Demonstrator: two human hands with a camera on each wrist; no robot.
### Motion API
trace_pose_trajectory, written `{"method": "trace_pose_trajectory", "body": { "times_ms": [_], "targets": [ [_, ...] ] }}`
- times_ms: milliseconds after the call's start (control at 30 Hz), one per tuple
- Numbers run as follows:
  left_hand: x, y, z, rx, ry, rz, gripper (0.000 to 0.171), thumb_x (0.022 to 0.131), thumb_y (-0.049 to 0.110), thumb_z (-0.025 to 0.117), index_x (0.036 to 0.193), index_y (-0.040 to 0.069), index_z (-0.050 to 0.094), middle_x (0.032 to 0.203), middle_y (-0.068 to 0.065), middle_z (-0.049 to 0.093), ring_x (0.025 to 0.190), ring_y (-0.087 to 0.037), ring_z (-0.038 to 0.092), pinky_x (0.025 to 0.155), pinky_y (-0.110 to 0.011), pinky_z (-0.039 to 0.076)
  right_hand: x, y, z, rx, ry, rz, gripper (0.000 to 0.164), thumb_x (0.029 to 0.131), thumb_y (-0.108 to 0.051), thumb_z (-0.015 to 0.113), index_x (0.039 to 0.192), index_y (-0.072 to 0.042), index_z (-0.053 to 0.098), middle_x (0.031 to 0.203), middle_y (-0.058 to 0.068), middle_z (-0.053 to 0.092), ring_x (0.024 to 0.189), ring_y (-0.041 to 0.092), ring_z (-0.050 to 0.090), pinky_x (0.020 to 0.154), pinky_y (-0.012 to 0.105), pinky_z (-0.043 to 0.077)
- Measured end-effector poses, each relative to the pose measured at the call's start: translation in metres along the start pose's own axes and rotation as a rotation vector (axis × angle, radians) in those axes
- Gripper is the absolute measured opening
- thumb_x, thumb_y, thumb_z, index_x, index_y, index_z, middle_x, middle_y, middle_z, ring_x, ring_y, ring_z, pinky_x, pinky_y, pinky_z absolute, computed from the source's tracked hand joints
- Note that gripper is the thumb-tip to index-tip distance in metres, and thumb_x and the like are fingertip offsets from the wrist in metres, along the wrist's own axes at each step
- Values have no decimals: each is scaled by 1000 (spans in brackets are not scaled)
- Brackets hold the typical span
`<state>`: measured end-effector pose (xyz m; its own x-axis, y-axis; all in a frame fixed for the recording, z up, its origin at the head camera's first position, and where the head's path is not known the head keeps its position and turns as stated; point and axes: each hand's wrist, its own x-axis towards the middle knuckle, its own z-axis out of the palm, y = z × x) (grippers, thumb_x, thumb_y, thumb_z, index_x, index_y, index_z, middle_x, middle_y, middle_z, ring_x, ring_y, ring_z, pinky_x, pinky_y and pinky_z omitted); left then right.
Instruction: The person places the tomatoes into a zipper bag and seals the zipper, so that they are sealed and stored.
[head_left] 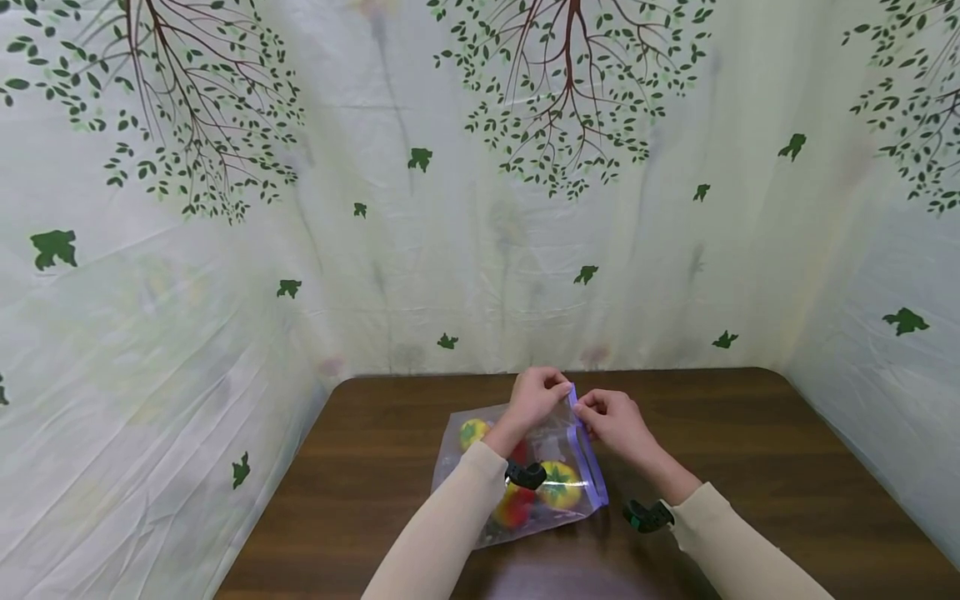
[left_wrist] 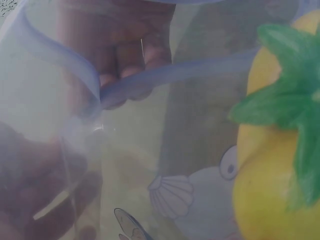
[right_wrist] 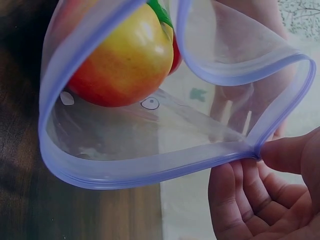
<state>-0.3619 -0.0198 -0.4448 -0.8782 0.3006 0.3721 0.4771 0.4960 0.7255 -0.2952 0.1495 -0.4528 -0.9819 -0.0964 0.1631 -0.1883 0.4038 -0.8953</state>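
Observation:
A clear zip bag point(head_left: 487, 533) with a lilac zip edge point(head_left: 592, 475) lies on the table, its mouth toward the right. Inside are several red-and-yellow tomato-like fruits point(head_left: 559, 485) with green leafy tops. At the far corner of the mouth, my left hand point(head_left: 534, 402) pinches the edge. Just right of it, my right hand point(head_left: 615, 423) pinches the same edge between thumb and fingers. The right wrist view shows the zip strips point(right_wrist: 115, 175) gaping on the near side and meeting at the right hand's thumb. A yellow fruit point(left_wrist: 270, 175) fills the right of the left wrist view.
The brown wooden table point(head_left: 360, 467) extends around the bag on both sides. Behind and beside it hangs a pale cloth point(head_left: 480, 292) printed with trees and green leaves. Dark bands with small devices point(head_left: 648, 517) sit on both wrists.

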Motion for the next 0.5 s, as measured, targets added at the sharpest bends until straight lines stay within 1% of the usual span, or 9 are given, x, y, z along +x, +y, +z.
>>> {"method": "trace_pose_trajectory", "body": {
  "times_ms": [100,267,500],
  "targets": [
    [0,1,-1,0,0,-13,11,93,17,74,82,13,76,77,8,68,66,-8,52,58,-23,44,0,1,1,3,-1,3,12,98,-16,68,95,-4,70,77,8,65,69,30,64,66,51,59],
    [0,2,-1,0,5,-19,12,93,17,73,82,14,76,77,7,68,65,-8,52,59,-24,44,-1,2,2,15,-4,10,12,97,-16,69,93,-4,70,76,8,65,71,33,65,67,50,60],
    [0,0,-1,13,7,-35,13,94,18,73,82,15,76,76,8,67,64,-8,52,58,-24,44,-4,3,3,-9,-3,8,13,97,-16,69,91,-4,70,76,11,65,70,31,64,66,48,60]
  ]
}}
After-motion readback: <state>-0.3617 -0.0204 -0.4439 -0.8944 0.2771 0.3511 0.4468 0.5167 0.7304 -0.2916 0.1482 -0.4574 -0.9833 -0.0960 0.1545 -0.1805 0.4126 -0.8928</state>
